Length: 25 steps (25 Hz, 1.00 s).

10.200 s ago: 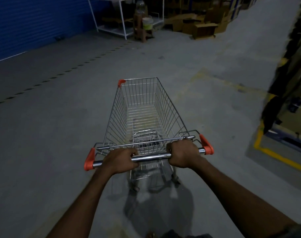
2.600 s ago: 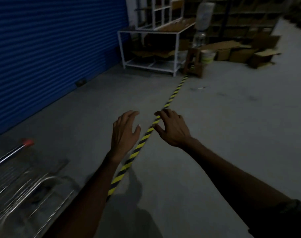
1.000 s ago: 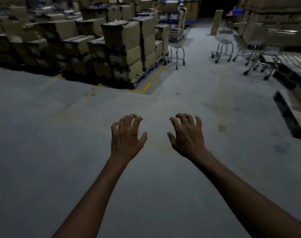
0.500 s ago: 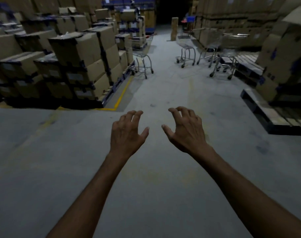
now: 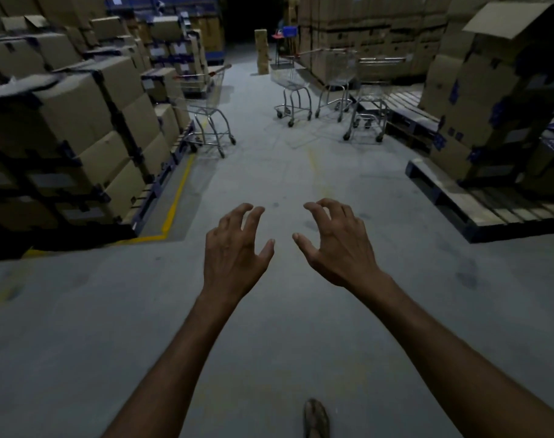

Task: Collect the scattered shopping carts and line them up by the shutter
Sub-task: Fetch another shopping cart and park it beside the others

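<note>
Four shopping carts (image 5: 336,74) stood scattered down the aisle, well ahead of the person. A lone cart (image 5: 203,93) sat just beside the stacked boxes (image 5: 89,121) on the left. The other three stood loosely grouped farther along to the right, near the end of a row of pallets. The shutter was not in view.

Each was a bare wire basket on a tubular frame with small castors. Empty, they would probably be stiff, fairly light and free-rolling, though apt to veer on the concrete floor (image 5: 269,327). The natural hold was the handle bar (image 5: 324,51) across the back, one hand toward each end. The dim light hid whether anything lay in the baskets.

The hands held nothing. The left hand (image 5: 234,248) and right hand (image 5: 335,245) reached out over the floor, apart, palms down, fingers spread and loosely curled. A foot (image 5: 315,417) showed at the bottom edge. A yellow line (image 5: 177,197) bordered the left stack, and a wooden pallet (image 5: 478,203) on the right carried taller boxes.
</note>
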Tool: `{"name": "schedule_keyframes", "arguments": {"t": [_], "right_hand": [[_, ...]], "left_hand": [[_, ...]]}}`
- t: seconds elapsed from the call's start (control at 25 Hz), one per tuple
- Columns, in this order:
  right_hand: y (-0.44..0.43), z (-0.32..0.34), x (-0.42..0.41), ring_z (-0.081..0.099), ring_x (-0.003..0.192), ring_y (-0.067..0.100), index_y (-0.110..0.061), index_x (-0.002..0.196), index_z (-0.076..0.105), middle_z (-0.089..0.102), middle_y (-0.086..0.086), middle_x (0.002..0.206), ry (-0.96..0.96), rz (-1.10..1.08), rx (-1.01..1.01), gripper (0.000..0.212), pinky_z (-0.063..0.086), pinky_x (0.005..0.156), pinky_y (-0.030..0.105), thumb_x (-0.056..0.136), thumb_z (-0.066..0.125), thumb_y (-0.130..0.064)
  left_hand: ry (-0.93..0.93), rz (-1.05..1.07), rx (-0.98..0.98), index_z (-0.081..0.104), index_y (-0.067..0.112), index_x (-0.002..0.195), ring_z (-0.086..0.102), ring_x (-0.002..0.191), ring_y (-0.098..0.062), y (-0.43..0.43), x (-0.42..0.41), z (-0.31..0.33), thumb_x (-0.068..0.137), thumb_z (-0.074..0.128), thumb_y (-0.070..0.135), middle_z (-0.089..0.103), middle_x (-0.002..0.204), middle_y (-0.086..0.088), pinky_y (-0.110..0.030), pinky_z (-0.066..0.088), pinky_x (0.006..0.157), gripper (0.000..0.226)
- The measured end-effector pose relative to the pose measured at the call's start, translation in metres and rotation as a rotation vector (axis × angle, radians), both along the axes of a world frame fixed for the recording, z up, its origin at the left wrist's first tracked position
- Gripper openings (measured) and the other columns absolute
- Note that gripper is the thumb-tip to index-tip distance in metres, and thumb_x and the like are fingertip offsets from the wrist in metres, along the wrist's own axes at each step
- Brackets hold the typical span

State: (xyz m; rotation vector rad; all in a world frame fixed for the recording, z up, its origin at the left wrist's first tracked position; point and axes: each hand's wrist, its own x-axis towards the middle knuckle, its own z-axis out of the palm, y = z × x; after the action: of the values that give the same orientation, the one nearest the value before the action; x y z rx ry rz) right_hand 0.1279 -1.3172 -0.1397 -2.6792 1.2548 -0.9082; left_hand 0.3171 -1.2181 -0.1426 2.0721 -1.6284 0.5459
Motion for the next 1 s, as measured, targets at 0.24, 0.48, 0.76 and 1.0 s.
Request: {"name": "schedule_keyframes", "arguments": {"t": [0.24,0.48,0.76,1.0], "right_hand": [[-0.164,-0.001,0.09,0.042,0.132,0.024,-0.03,0.145,0.041,0.044,0.002,0.146,0.051,0.117,0.015,0.062,0.045,0.101,0.047,0.093,0.052,-0.062],[-0.298,0.007,0.193,0.042,0.132,0.024,-0.028,0.142,0.046,0.046,0.002,0.145,0.027,0.161,-0.012,0.058,0.044,0.1,0.046,0.093,0.053,-0.058],[-0.468,-0.016,0.328,0.045,0.13,0.022,-0.03,0.141,0.047,0.049,-0.001,0.143,-0.004,0.16,0.098,0.054,0.043,0.101,0.044,0.096,0.05,-0.061],[-0.605,-0.002,0.428,0.047,0.127,0.023,-0.03,0.141,0.047,0.052,0.0,0.138,-0.017,0.116,0.112,0.054,0.045,0.098,0.044,0.097,0.049,-0.062]], "left_hand": [[0.012,0.076,0.006,0.046,0.027,0.143,0.05,0.127,-0.023,-0.15,0.087,0.0,0.089,0.063,0.051,0.047,0.145,0.003,-0.044,0.049,0.089,0.062],[0.005,0.148,0.014,0.045,0.027,0.144,0.05,0.127,-0.023,-0.274,0.177,0.008,0.089,0.065,0.049,0.046,0.146,0.003,-0.043,0.048,0.085,0.062],[0.084,0.152,0.004,0.049,0.028,0.14,0.058,0.117,-0.021,-0.438,0.325,-0.015,0.092,0.06,0.053,0.059,0.134,0.004,-0.041,0.05,0.085,0.055],[0.129,0.086,-0.022,0.057,0.027,0.132,0.063,0.108,-0.021,-0.584,0.437,0.004,0.092,0.06,0.054,0.067,0.117,0.005,-0.04,0.054,0.078,0.048]]}}
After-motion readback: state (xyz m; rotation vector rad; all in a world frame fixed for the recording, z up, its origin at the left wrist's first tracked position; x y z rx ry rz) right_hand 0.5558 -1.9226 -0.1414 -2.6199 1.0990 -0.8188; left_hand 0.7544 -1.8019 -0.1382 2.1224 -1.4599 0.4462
